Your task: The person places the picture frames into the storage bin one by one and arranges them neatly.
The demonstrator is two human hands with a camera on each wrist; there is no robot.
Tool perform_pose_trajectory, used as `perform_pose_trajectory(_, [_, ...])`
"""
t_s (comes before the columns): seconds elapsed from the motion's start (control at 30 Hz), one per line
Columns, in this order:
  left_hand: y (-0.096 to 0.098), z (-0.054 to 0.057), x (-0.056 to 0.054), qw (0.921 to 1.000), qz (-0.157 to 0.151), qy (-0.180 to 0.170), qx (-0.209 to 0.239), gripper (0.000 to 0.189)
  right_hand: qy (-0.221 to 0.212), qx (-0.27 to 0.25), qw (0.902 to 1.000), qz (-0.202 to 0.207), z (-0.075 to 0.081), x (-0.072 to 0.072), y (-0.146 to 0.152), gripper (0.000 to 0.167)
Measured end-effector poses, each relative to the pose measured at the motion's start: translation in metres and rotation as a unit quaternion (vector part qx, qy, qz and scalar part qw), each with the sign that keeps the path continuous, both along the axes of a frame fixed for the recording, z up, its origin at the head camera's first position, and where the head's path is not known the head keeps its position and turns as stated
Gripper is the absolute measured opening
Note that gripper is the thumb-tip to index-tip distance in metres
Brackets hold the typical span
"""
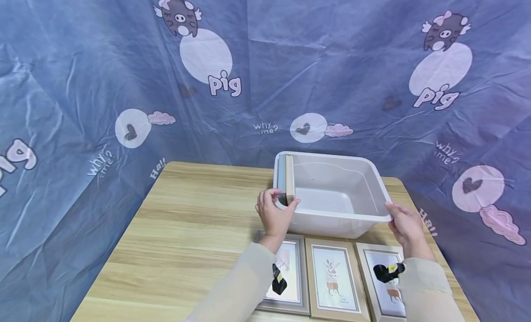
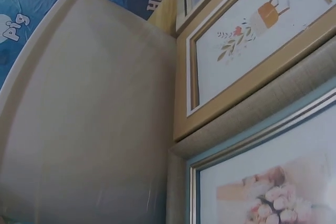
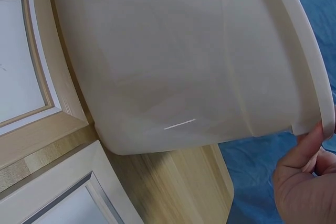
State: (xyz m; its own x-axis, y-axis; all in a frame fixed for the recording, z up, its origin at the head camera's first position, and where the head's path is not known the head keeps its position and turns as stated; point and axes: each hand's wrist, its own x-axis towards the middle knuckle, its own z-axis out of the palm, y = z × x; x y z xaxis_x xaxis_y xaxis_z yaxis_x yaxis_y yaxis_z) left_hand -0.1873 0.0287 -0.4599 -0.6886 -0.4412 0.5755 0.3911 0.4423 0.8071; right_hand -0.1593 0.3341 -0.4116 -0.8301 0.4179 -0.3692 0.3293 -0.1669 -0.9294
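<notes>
A pale grey-white rectangular plastic tub (image 1: 332, 225) is sitting toward the far right corner of the table (image 1: 186, 220); along its left wall a slim pale blue panel (image 1: 282, 172) and a thicker beige, wood-edged panel (image 1: 290, 179) are standing on edge. The left hand (image 1: 275, 216) is gripping their near ends, thumb on the right and bent fingers on the left, spread about as wide as the pair; the right hand (image 1: 408, 227) is pinching the rim's near right corner, fingers closely curled.

The likeliest trouble is toppling: bare tub floor is lying to the panels' right, so a jolt or an early release could be sending them over; a hard pull at that one corner could be twisting the tub and scraping its base against the frames just beside it. Their faces are looking glossy, so scratching is seeming possible.

Those frames are lying flat toward the near edge: a brushed, grey moulded rectangle (image 1: 294, 266); a smooth tan wooden one (image 1: 336, 278); a cream one (image 1: 383, 296) near the right edge; the tub's walls are curving smoothly into rounded corners under a rolled lip; behind the far edge, a wrinkled blue printed cloth (image 1: 265, 73) is hanging.
</notes>
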Motion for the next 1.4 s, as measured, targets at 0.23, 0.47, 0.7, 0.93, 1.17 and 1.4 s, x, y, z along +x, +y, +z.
perform_pose_trajectory(0.23, [-0.02, 0.0, 0.001, 0.9912, -0.115, 0.006, 0.064, 0.068, -0.014, 0.009, 0.9999, -0.002, 0.002, 0.0, 0.0, 0.009])
perform_pose_trajectory(0.47, [-0.051, 0.0, -0.003, 0.9681, -0.221, -0.067, 0.098, 0.081, -0.019, 0.012, 0.9997, -0.002, 0.003, -0.002, 0.0, 0.011])
perform_pose_trajectory(0.7, [-0.085, -0.012, -0.006, 0.9436, -0.275, -0.169, 0.076, 0.083, -0.01, 0.003, 0.9999, 0.005, 0.003, -0.002, 0.001, 0.012])
perform_pose_trajectory(0.93, [-0.112, -0.033, 0.004, 0.914, -0.304, -0.264, 0.053, 0.083, -0.005, 0.006, 0.9999, 0.01, 0.003, 0.0, 0.002, 0.017])
perform_pose_trajectory(1.17, [-0.125, -0.052, 0.011, 0.8745, -0.331, -0.354, 0.017, 0.086, -0.009, 0.009, 0.9999, -0.001, 0.003, 0.002, 0.002, 0.015])
perform_pose_trajectory(1.4, [-0.124, -0.069, 0.02, 0.8336, -0.375, -0.404, 0.026, 0.085, -0.021, 0.021, 0.9995, 0.006, 0.001, 0.003, 0.004, 0.014])
